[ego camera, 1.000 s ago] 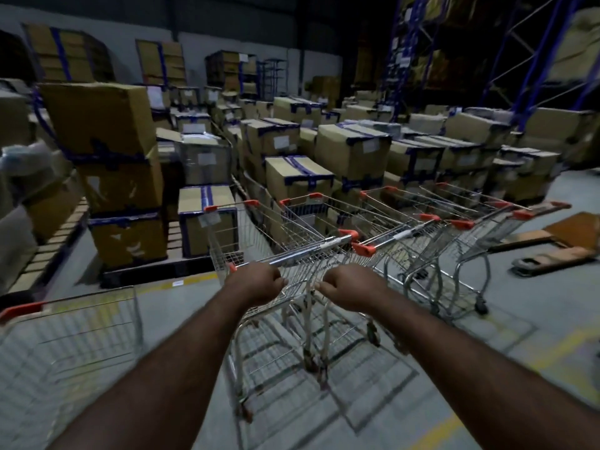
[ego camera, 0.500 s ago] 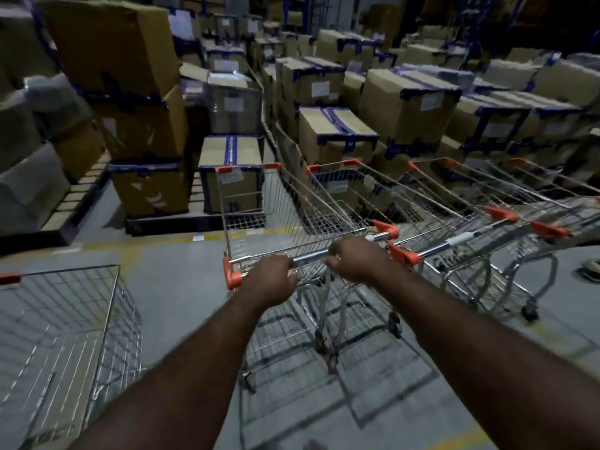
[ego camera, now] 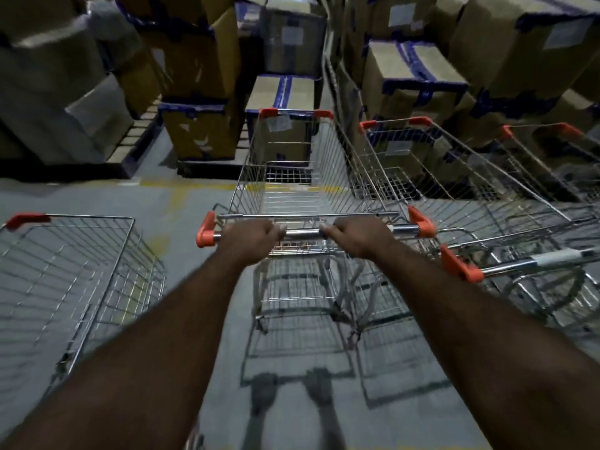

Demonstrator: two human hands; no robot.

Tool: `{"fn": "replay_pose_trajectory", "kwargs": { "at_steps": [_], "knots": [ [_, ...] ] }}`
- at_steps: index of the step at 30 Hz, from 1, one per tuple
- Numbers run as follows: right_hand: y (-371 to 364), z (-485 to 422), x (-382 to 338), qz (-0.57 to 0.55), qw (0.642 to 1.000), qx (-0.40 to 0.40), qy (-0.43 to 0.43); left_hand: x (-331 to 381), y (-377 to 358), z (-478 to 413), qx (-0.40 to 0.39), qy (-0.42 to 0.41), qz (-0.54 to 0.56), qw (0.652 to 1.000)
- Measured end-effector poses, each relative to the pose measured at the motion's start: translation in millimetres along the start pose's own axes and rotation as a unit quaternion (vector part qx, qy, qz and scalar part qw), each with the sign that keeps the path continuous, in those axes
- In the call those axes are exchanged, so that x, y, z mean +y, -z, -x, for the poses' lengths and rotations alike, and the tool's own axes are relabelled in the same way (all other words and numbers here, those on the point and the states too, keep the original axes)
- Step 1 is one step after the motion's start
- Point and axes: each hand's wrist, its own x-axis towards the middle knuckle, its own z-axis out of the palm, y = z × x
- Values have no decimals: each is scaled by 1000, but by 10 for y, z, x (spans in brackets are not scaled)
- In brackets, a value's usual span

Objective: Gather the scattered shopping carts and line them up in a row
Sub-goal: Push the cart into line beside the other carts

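A wire shopping cart with orange corner caps stands straight in front of me, its nose toward the boxes. My left hand and my right hand both grip its metal handle bar, knuckles up. Close on its right stands a second cart, roughly parallel, and a third cart shows beyond that at the frame's right edge. A separate cart stands apart at the lower left.
Stacked cardboard boxes with blue tape on pallets block the way directly ahead and to the right. A wooden pallet edge lies at the left. A yellow floor line runs before the boxes. Grey concrete floor separates the left cart from mine.
The cart I hold has swung to point straight at the boxes and now sits alongside the cart on the right. My view has tilted down and come closer.
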Motion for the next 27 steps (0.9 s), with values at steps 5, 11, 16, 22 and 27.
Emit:
{"fn": "replay_pose_trajectory", "kwargs": {
  "at_steps": [5,11,16,22,27],
  "knots": [
    [-10,-214,-132,-11,999,-38,-37,-185,77,-110,-11,20,-12,1000],
    [-7,-68,-74,41,998,-27,-45,-96,127,49,-48,28,-41,998],
    [-147,138,-332,87,995,-18,-47,-261,137,252,-56,16,-77,995],
    [-230,443,-716,86,995,-9,-58,-491,159,606,-46,1,-93,995],
    [-254,772,-1041,83,994,-14,-67,-672,181,961,-63,-9,-87,994]
  ]
}}
